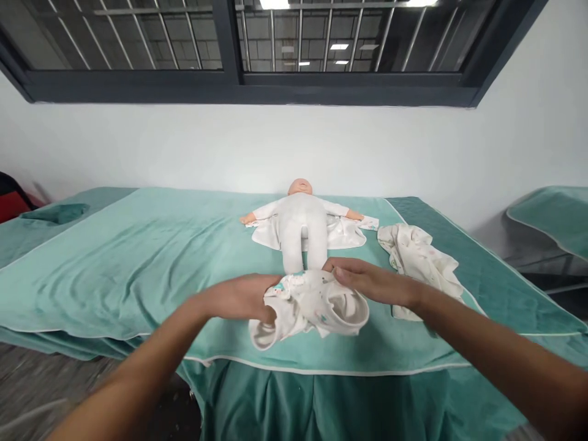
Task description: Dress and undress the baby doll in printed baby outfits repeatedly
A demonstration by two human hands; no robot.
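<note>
My left hand (250, 297) grips the left side of a pair of white baby pants (303, 300) with a small coloured print. On the right side my right hand (362, 278) has its fingers over the upper edge of the cloth. Two round openings of the pants face me. Just beyond them a baby doll (303, 214) in a white body suit lies on its back, legs towards me and arms spread. Under the doll is a spread white printed garment (346, 234). The pants' far edge lies close to the doll's feet.
A crumpled white printed cloth (420, 257) lies on the right of the green bed cover (138, 263). Behind the bed is a white wall (206, 147) with a barred window (298, 43). A red and black object (11, 199) shows at the far left.
</note>
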